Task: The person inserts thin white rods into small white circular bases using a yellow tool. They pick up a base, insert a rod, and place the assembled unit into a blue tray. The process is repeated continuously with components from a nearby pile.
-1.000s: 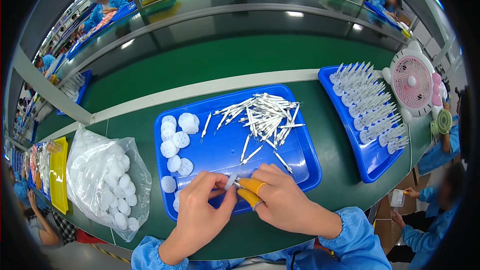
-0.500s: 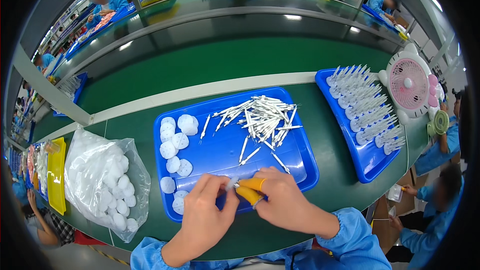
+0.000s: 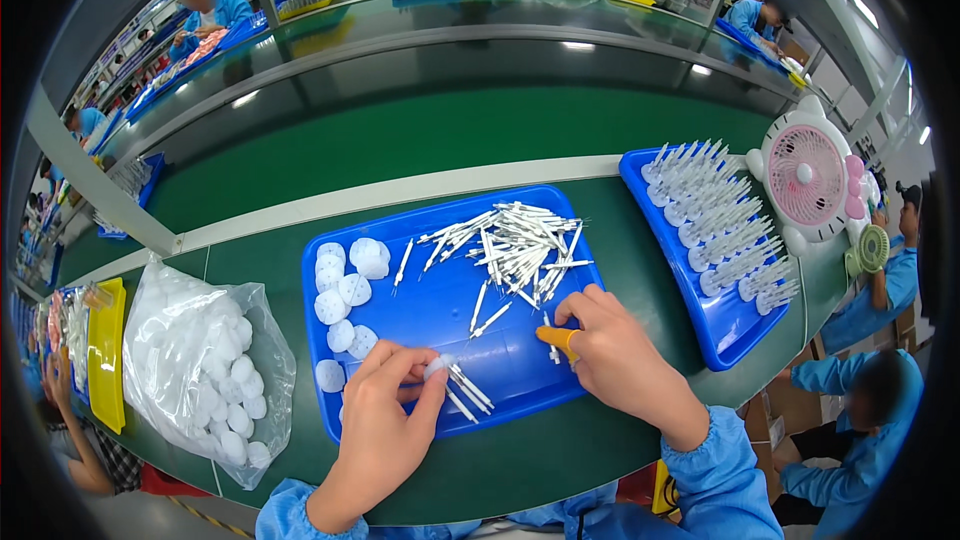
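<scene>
Now right hand [image 3: 618, 352] farther from disc [image 3: 439, 365]

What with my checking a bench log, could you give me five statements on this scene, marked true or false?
1. The left hand holds a disc with white sticks pointing out of it. True.
2. A yellow finger cover is on the left hand. False: it is on the right hand.
3. The clear bag lies left of the middle blue tray. True.
4. The pink and white fan stands beside the bag. False: it stands beside the right blue tray.
5. The right blue tray holds pieces with sticks pointing up. True.
</scene>
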The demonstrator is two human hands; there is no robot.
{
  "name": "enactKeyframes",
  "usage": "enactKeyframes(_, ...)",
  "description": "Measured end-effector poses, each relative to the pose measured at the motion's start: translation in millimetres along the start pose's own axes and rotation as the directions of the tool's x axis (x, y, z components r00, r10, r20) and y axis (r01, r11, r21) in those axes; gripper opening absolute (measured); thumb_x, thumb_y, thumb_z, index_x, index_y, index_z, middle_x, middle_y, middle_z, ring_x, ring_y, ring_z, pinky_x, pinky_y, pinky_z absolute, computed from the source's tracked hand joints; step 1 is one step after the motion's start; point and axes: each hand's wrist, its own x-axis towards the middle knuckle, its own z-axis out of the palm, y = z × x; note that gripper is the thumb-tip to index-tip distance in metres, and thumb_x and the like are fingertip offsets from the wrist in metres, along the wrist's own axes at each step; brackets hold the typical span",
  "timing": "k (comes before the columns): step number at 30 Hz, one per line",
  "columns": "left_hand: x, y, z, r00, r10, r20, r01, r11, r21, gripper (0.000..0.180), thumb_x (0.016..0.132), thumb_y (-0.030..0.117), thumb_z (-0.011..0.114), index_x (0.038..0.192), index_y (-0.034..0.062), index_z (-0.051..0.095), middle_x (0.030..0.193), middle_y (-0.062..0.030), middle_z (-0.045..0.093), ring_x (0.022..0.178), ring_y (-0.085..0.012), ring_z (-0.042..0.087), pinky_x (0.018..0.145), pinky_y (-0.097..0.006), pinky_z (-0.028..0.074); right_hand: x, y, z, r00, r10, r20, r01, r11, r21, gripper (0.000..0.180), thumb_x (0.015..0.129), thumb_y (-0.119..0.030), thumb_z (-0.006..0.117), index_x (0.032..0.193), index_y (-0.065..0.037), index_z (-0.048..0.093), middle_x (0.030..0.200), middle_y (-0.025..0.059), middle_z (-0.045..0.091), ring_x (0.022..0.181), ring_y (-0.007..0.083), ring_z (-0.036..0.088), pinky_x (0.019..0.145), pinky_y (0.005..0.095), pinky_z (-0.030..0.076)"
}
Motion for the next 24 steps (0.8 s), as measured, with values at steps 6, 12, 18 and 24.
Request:
enactKeyframes(6, 2.3, -4.8, -1.9, 0.987, -0.144, 0.076, 0.153, 0.980, -0.129, 0.016, 0.091, 0.000, 0.079, 0.104, -0.0053, 0.070, 0.101, -0.0114, 0.069, 0.092, -0.0181, 0.074, 0.076, -0.033, 0.067, 7.4, -11.6, 5.3, 0.997, -0.065, -0.032, 0.067, 0.994, 0.091, 0.024, 0.073, 0.003, 0.077, 0.097, 0.001, 0.076, 0.108, 0.0140, 0.067, 0.102, 0.0317, 0.060, 0.086, 0.0420, 0.049)
enactKeyframes(12, 1.0, -1.3, 2.1, 0.994, -0.029, 0.106, 0.044, 0.988, -0.149, 0.010, 0.093, -0.006, 0.072, 0.103, -0.0045, 0.068, 0.103, -0.0069, 0.065, 0.098, -0.0133, 0.068, 0.077, -0.028, 0.065, 8.6, -47.6, 5.8, 0.998, 0.014, 0.061, -0.042, 0.876, 0.480, 0.042, 0.077, 0.008, 0.072, 0.119, 0.002, 0.073, 0.101, 0.0173, 0.065, 0.094, 0.0359, 0.060, 0.080, 0.0451, 0.050)
enactKeyframes(18, 0.2, 2.3, 2.7, 0.996, 0.031, 0.079, -0.024, 0.996, -0.088, 0.018, 0.090, -0.004, 0.071, 0.107, -0.0026, 0.073, 0.104, -0.0119, 0.067, 0.092, -0.0222, 0.073, 0.080, -0.035, 0.067, 4.1, -47.2, 10.4, 0.997, -0.064, 0.047, 0.035, 0.890, 0.454, 0.049, 0.074, 0.010, 0.068, 0.122, 0.003, 0.075, 0.094, 0.0140, 0.060, 0.090, 0.0335, 0.058, 0.076, 0.0428, 0.050)
enactKeyframes(24, -1.2, 0.7, 4.5, 0.997, 0.053, 0.054, -0.050, 0.997, -0.060, 0.018, 0.090, -0.004, 0.073, 0.107, -0.0039, 0.072, 0.101, -0.0126, 0.069, 0.089, -0.0221, 0.075, 0.078, -0.034, 0.067, 4.7, -40.6, 13.4, 0.996, -0.087, -0.005, 0.084, 0.938, 0.337, 0.051, 0.068, 0.009, 0.069, 0.119, 0.006, 0.076, 0.094, 0.0133, 0.058, 0.088, 0.0327, 0.057, 0.075, 0.0424, 0.049)
